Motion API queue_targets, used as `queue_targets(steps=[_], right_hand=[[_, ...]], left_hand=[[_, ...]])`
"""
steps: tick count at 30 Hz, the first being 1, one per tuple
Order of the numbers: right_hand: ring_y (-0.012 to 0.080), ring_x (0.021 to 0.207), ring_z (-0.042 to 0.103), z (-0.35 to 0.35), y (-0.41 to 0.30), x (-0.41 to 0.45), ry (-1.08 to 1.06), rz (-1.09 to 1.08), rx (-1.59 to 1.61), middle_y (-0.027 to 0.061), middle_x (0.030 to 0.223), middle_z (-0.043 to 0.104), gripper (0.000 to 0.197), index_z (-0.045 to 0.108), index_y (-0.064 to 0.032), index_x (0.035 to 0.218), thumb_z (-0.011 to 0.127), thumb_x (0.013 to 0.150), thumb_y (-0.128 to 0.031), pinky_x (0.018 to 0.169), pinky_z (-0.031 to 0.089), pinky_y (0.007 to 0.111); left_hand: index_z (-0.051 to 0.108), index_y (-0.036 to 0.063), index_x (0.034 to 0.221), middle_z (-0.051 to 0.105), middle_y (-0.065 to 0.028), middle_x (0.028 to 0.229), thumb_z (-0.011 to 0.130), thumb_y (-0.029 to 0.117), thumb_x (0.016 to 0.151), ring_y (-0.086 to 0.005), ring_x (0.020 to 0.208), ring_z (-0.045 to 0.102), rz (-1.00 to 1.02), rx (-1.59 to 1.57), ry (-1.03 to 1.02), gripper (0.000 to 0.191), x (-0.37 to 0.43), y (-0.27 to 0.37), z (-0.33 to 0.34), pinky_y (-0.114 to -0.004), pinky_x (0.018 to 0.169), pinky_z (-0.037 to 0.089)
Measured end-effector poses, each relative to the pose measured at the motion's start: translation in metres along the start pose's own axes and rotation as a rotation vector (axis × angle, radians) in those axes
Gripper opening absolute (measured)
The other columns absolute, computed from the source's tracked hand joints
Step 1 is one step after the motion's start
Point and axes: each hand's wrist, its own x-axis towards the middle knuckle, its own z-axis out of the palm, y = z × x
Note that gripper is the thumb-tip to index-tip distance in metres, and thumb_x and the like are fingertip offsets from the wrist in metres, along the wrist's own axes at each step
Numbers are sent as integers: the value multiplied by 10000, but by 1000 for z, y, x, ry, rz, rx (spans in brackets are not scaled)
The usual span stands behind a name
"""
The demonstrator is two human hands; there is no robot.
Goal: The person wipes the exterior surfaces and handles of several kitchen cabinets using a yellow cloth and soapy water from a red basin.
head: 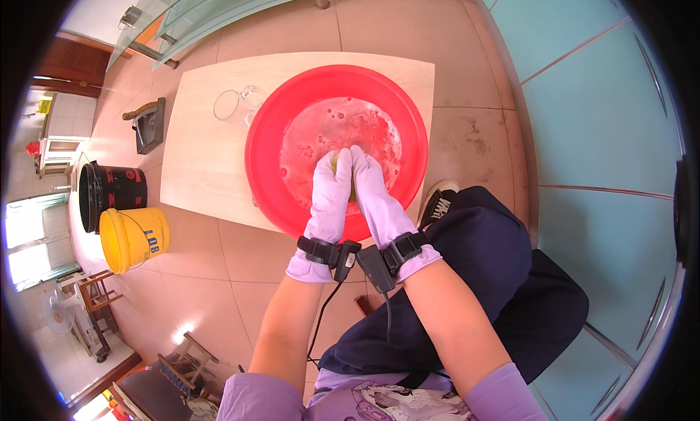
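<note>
Both of my hands wear pale lilac rubber gloves and meet over a red plastic basin [268, 126]. My left hand [332, 183] and my right hand [371, 180] are pressed together around a yellow-green item, apparently a sponge [352, 192]. Only slivers of it show between the gloves; the fingers hide the rest. Below the fingertips lies soapy water [328, 126] with foam and bubbles. Just left of the basin, on the pale wooden table [202, 164], a clear glass mug [232, 108] lies close to the rim.
On the tiled floor to the left are a black bucket [123, 188], a yellow bucket [139, 238] and a dustpan [149, 128]. A glass-shelved stand [219, 16] is at the far side. Light-blue cabinets [596, 131] line the right. Cables hang from my wrist straps [322, 251].
</note>
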Motion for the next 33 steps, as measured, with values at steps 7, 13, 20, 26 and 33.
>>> queue_targets(steps=[7,13,20,26,33], right_hand=[[199,969,570,-19,-10,-3,-55,247,49,58,1113,574,407,478,-123,1283,517,969,-379,884,444,298],[170,921,589,-2,-29,-16,-276,416,541,66,1026,567,380,506,-72,1135,495,959,-409,784,521,299],[123,717,561,-7,-19,-6,-170,182,186,20,784,574,263,587,-84,869,531,959,-325,613,482,267],[80,563,478,-3,-16,-9,33,-210,-127,-12,649,540,299,578,-53,766,541,952,-284,531,409,274],[223,609,571,-2,-22,-8,79,-316,-438,100,669,609,342,617,-13,809,524,936,-317,607,454,360]], left_hand=[[574,-16,879,572,-164,844,629,119,862,-310,775,567,649,775,74,146,13,4,-19,-398,703,457],[570,28,1049,573,-179,1024,601,91,853,-347,938,576,753,583,-131,208,-2,9,-12,-386,826,476],[570,39,1048,592,-161,935,593,155,880,-370,832,573,787,931,-53,206,-8,19,-11,-396,723,476],[545,44,989,566,-70,787,519,180,959,-201,675,555,323,417,-70,141,-16,4,-1,-307,601,452],[551,94,961,518,45,762,498,226,981,-50,646,445,-180,-194,109,143,-14,5,17,-208,561,381]])
